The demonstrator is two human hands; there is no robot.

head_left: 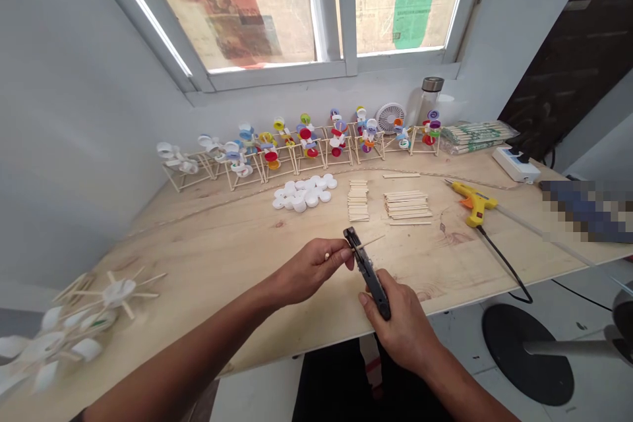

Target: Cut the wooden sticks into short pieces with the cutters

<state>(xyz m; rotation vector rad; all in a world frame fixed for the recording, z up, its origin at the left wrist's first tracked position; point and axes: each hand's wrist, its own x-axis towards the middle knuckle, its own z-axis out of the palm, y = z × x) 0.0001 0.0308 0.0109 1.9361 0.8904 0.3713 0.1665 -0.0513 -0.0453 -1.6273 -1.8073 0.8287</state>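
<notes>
My left hand (316,267) is closed, thumb and fingers pinching a thin wooden stick (372,242). A pale round tip shows between its fingers. In my right hand (403,320) is a dark plier-like cutting tool (368,273), its handles wrapped by the fingers. The tool's head points away from me and meets the stick right beside my left fingertips. Whether its jaws are closed on the stick I cannot tell. Beyond the hands lie a stack of short sticks (358,201), a pile of longer sticks (408,205) and a cluster of white bottle caps (302,192).
Small stick frames with colourful cap wheels (306,145) line the wall. A yellow glue gun (473,202) lies right, its black cord running over the table edge. A power strip (515,165) sits behind it. Spoked stick wheels (119,292) lie at the left.
</notes>
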